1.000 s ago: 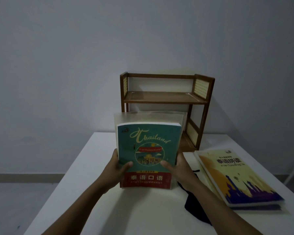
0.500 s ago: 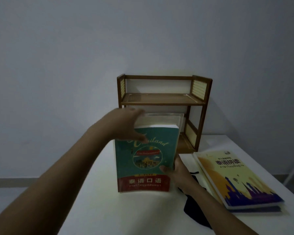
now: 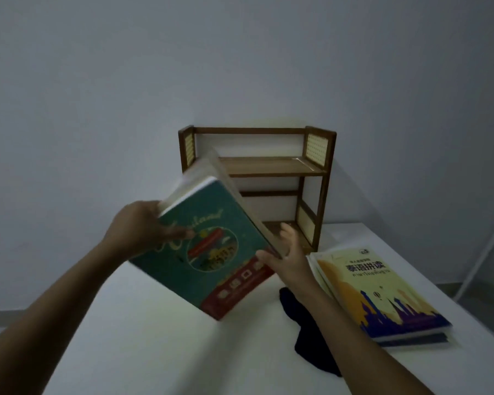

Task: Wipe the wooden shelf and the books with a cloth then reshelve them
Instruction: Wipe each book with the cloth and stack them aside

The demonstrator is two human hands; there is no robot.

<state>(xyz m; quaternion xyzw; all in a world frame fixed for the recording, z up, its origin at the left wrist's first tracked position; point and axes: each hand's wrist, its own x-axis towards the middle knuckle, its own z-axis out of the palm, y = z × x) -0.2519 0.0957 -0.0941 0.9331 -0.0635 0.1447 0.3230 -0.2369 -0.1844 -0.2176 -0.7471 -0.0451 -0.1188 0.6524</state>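
Observation:
A teal book with a red band [image 3: 211,252] hangs tilted above the white table [image 3: 154,352], its top leaning left, with a clear-covered book behind it. My left hand [image 3: 143,226] grips the stack at its upper left edge, thumb across the cover. My right hand [image 3: 285,252] holds the lower right edge. The wooden shelf [image 3: 268,166] stands empty at the back against the wall. A dark cloth [image 3: 305,346] lies on the table, partly under my right forearm.
Two books with a yellow cover on top [image 3: 382,295] lie stacked on the table to the right of the cloth. A white pole [image 3: 485,246] leans at the far right. The table's left edge drops to the floor.
The books have been lifted off the table and tipped to the left. My left hand moved from the bottom edge to the top left edge; my right hand stayed at the lower right.

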